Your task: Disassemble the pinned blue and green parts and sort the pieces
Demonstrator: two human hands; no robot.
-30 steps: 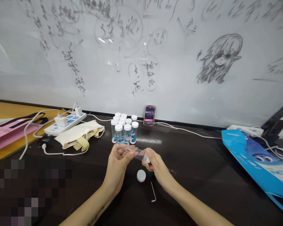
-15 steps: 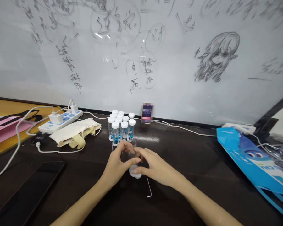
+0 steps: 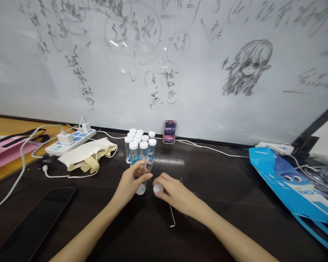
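Note:
My left hand (image 3: 133, 182) is curled around a clear plastic tube (image 3: 141, 189), which leans a little and shows a white end at the bottom. Its upper part is partly covered by my fingers. A small white cap (image 3: 158, 188) is pinched between the thumb and fingers of my right hand (image 3: 172, 190), apart from the tube. Beneath the right hand a thin bent metal rod (image 3: 172, 217) lies on the dark table. Just beyond my left hand stand several clear tubes (image 3: 133, 153) with white caps, some with blue pieces inside.
A phone (image 3: 34, 222) lies at the left, near a cream cloth bag (image 3: 83, 154) and a power strip (image 3: 71, 140) with cables. A small pixelated upright item (image 3: 169, 131) leans against the whiteboard (image 3: 196, 91). At the right sits a blue bag (image 3: 287, 178).
My hands have moved apart. The right hand has drawn the white cap away from the tube, and the left hand has shifted left with the tube.

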